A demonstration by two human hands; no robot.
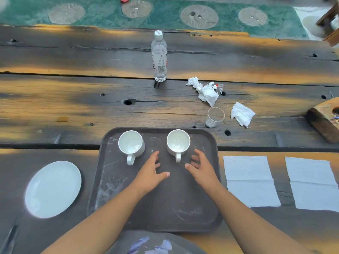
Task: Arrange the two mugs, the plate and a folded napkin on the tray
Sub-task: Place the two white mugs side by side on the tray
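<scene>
- Head view: a dark tray (113,180) lies on the wooden table (73,107) straight in front of the person.
- The left mug (131,143), white, stands upright at the tray's 11 o'clock, with its handle towards 6 o'clock.
- The right mug (178,142), also white and upright, stands at the tray's 1 o'clock, well apart from the first, its handle likewise towards 6 o'clock.
- The left hand (150,173) is over the tray's middle, between the two handles, with fingers spread loosely and gripping nothing.
- The right hand (201,167) is just at 4 o'clock of the right mug, its fingers loosely bent near the handle, and it holds nothing.
- The white plate (53,189) lies on the table at 9 o'clock of the tray, off it.
- A white napkin (250,180) lies flat just at 3 o'clock of the tray, with a crease across its middle. A second napkin (311,184) lies farther out the same way.
- A water bottle (159,55) stands at 12 o'clock.
- Crumpled tissues (205,91) and a clear plastic cup (214,117) sit at 1 o'clock beyond the tray.
</scene>
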